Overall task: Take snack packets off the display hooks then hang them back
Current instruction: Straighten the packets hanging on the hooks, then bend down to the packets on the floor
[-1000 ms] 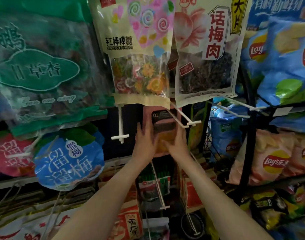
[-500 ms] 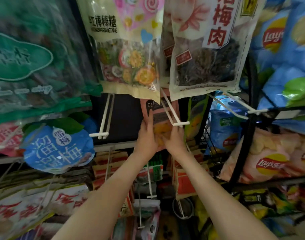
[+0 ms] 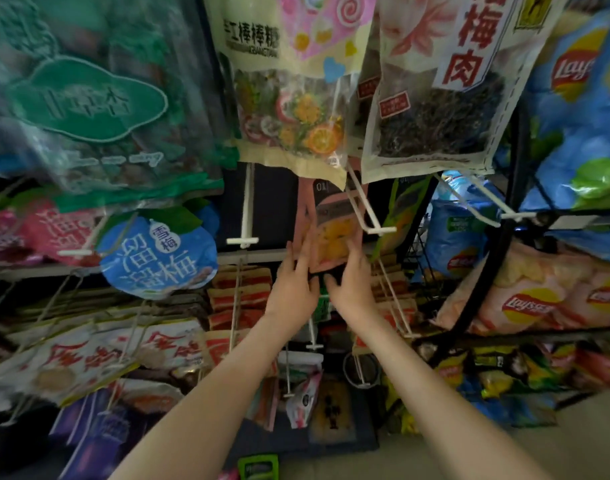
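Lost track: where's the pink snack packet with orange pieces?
Head view, centre: the pink snack packet is between left hand and right hand, below the cream lollipop bag.

Lay's logo on the blue chip bag [image 3: 573, 98] upper right, Lay's again on the pink chip bag [image 3: 528, 299] lower right. Black 棒棒糖 on the lollipop bag [image 3: 289, 109], the small line under it too blurred. Red 梅肉 on the dried-plum bag [image 3: 435, 126]. 溜溜梅 and 雪梅, upside down, on the round blue packet [image 3: 158, 261]. "01" atop the pink packet [image 3: 331, 233]. Green bag [image 3: 88, 98] lettering unreadable.
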The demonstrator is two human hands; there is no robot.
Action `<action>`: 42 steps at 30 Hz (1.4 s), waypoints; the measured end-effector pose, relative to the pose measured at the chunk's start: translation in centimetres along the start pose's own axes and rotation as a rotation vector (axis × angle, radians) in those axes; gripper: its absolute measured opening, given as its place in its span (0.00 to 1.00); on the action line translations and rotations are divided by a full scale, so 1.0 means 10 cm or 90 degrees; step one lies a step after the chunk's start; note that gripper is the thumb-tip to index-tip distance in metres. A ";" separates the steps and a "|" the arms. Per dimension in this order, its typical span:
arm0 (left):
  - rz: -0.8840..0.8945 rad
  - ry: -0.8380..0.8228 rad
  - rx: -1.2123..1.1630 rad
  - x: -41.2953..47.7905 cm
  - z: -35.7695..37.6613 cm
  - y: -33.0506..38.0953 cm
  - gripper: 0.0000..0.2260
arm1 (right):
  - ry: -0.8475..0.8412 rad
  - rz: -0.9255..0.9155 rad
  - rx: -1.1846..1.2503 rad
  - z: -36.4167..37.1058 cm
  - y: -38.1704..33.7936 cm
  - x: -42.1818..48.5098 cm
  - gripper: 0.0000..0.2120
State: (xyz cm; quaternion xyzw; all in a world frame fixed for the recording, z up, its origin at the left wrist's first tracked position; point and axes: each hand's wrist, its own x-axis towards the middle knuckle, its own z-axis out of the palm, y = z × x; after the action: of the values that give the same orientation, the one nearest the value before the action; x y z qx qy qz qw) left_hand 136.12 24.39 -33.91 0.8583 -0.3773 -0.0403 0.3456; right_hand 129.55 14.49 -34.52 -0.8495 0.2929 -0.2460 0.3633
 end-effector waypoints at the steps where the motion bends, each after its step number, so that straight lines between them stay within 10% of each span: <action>1: -0.007 -0.004 -0.004 -0.15 -0.04 -0.05 0.32 | -0.008 -0.001 -0.012 0.04 -0.08 -0.20 0.31; 16: -0.170 -0.181 -0.055 -3.13 -1.32 -2.73 0.21 | -0.308 0.080 -0.071 2.52 -1.19 -3.00 0.19; 27: -0.321 -0.249 0.020 -4.31 -0.23 -4.33 0.28 | -0.439 0.116 -0.292 3.84 0.43 -3.64 0.22; 35: -0.357 -0.293 0.012 -4.67 1.43 -5.15 0.27 | -0.367 0.317 -0.321 4.64 2.34 -3.69 0.27; 42: -0.371 -0.295 0.008 -4.68 2.40 -5.53 0.29 | -0.085 0.620 -0.038 5.19 3.42 -3.48 0.34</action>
State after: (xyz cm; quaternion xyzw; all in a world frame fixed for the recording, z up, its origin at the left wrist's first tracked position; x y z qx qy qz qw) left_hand 129.13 68.82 -95.53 0.8998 -0.1854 -0.3282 0.2196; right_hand 126.76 43.31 -99.67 -0.6377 0.6391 0.0156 0.4297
